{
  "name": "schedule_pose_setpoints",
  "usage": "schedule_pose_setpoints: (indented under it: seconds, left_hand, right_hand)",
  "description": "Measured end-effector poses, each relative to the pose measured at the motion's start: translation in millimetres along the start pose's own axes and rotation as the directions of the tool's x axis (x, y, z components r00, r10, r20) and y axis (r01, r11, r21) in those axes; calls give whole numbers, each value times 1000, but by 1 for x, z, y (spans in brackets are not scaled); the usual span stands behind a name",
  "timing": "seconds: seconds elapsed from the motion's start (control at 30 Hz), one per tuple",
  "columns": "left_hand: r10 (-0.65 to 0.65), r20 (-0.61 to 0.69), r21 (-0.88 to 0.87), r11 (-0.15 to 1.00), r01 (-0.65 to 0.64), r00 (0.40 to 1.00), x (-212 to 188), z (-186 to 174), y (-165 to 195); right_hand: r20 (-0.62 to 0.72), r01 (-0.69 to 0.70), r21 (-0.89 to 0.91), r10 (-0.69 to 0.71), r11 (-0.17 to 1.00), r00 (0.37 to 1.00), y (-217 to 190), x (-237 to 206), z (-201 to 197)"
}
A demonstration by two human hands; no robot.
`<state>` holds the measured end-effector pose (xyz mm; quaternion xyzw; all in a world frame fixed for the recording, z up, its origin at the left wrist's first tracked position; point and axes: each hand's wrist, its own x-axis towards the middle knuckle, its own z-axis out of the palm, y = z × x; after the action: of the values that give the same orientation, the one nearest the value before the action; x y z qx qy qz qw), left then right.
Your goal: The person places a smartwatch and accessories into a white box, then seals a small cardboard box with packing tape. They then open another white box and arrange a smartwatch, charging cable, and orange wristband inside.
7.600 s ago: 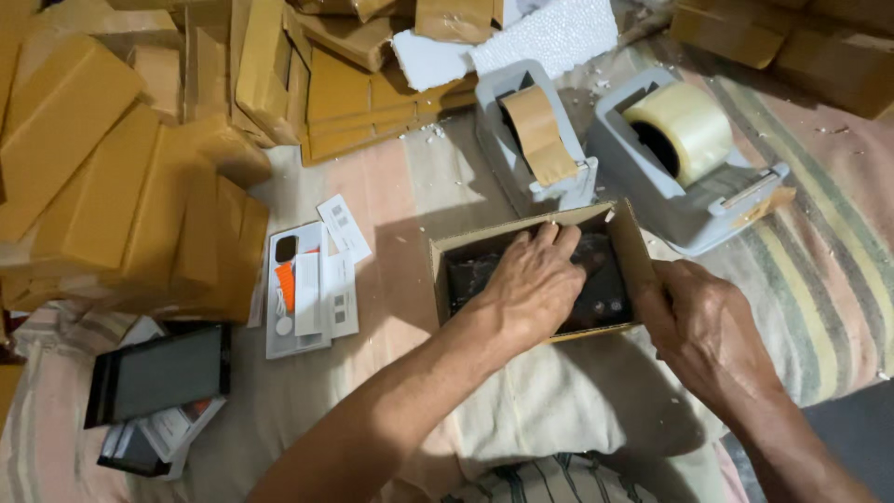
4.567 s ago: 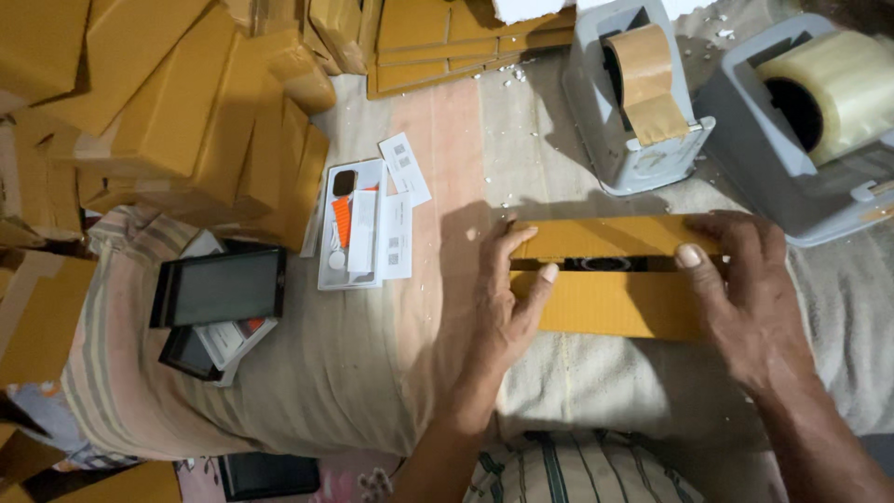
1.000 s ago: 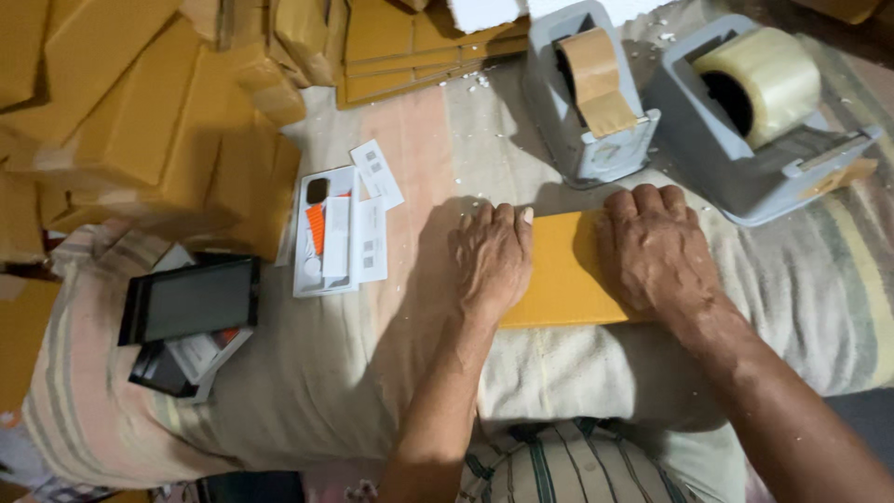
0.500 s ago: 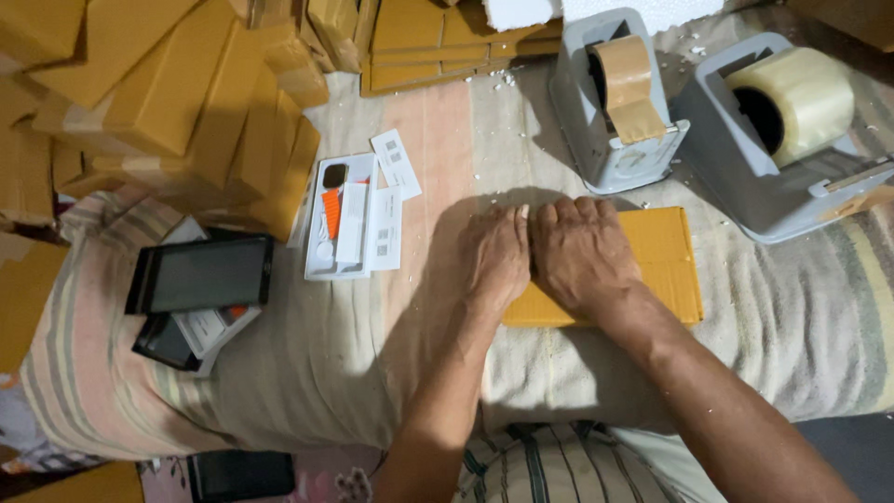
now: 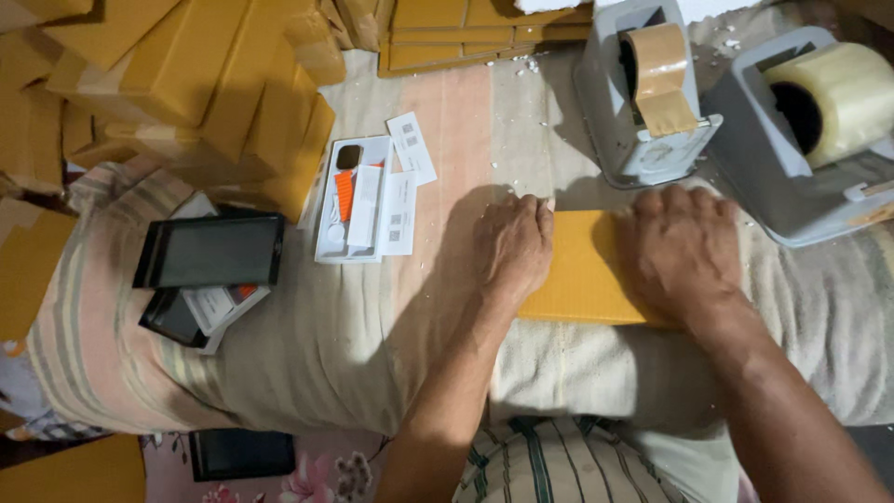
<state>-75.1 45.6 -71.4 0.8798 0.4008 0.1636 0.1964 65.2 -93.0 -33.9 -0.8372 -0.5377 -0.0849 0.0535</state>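
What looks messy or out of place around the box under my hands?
Small white crumbs lie scattered on the cloth above the yellow box, likely foam bits. Both hands, left hand and right hand, press flat on it.

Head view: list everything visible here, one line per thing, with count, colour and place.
Flat cardboard box: one, yellow-brown, centre right on the cloth, under both hands.
Brown tape dispenser: one, grey with a brown roll, top centre right.
Clear tape dispenser: one, grey with a clear roll, top right.
White tray: one, holding an orange strap and white cards, centre left.
Dark flat boxes: two stacked, black, left.
Folded cartons: many, yellow-brown, piled top left and along the top.
Striped cloth: one, beige with pale stripes, covering the work surface.
Black flat item: one, bottom left, on floral fabric.
Left hand: flat on the box's left end.
Right hand: flat on the box's right part.
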Motion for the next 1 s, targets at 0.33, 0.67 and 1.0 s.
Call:
schedule_pose_setpoints:
  seconds: [0.33, 0.67, 1.0]
  left_hand:
    - [-176, -18, -414, 897, 153, 984, -62, -21, 18]
    - [-137, -122, -758, 653, -3, 983, -85, -26, 16]
    - [-282, 53, -621, 742, 252, 958, -54, -32, -10]
  right_hand:
    - [-208, -136, 504, 273, 853, 939, 13, -72, 3]
    - [-6, -211, 856, 416, 472, 909, 8, -74, -6]
    - [20, -318, 502, 358, 804, 934, -4, -37, 5]
